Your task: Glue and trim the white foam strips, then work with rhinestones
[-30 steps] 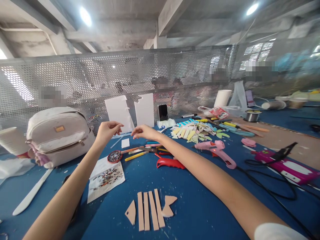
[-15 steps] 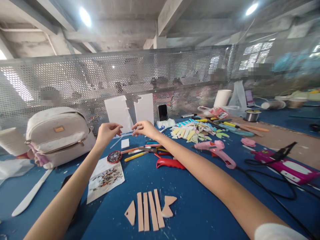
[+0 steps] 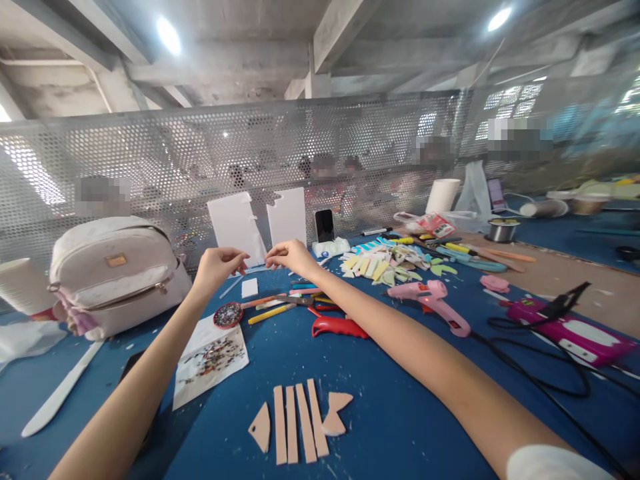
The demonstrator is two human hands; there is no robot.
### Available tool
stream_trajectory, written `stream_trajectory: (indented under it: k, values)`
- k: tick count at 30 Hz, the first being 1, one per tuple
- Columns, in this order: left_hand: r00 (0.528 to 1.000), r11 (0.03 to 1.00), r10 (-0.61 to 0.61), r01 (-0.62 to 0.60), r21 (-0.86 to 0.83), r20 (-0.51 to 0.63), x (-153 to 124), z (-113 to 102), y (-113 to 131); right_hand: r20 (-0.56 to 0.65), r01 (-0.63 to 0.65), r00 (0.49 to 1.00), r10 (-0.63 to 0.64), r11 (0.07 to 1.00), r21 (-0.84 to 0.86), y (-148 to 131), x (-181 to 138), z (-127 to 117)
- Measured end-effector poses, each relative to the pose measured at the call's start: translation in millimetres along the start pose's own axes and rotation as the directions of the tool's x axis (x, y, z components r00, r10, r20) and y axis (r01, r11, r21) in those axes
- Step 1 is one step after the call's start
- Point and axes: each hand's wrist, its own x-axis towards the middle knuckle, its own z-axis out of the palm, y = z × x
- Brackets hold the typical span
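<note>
Both arms stretch out over the blue table (image 3: 400, 413). My left hand (image 3: 216, 267) is raised with thumb and fingertips pinched together, close to a white foam board (image 3: 234, 225) that stands against the mesh screen. My right hand (image 3: 290, 257) is pinched the same way just in front of a second white board (image 3: 287, 217). The two hands are a short gap apart; what the fingers hold is too small to make out. Under them lie a small white block (image 3: 249, 287), a round dish of beads (image 3: 228, 315) and several pens.
Tan foam strips and cut pieces (image 3: 297, 420) lie near me. A paper sheet with beads (image 3: 210, 360), red-handled scissors (image 3: 337, 327), a pink glue gun (image 3: 430, 300), coloured scraps (image 3: 385, 265), a phone (image 3: 325, 225), a pale backpack (image 3: 113, 270) and a black cable (image 3: 545, 380) surround the hands.
Both hands rose slightly and drew closer together, their fingers closing into pinches. The view shifted a little.
</note>
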Motion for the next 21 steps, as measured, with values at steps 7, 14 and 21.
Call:
stream_trajectory:
  k: [7, 14, 21]
  values:
    - [0.999, 0.999, 0.044, -0.044, -0.015, -0.013, 1.2, -6.1, -0.9, -0.041, 0.005, 0.999, -0.007, 0.999, -0.039, 4.4, 0.0, -5.3]
    - [0.994, 0.993, 0.074, -0.066, 0.094, -0.086, -4.7, -5.2, 6.9, -0.04, 0.014, 0.999, -0.018, 0.994, -0.108, 4.7, -1.6, -4.3]
    - [0.982, 0.963, 0.164, -0.138, 0.233, -0.097, -19.8, 10.0, 36.8, -0.036, 0.054, 0.997, -0.063, 0.976, -0.211, -2.3, -4.6, 0.5]
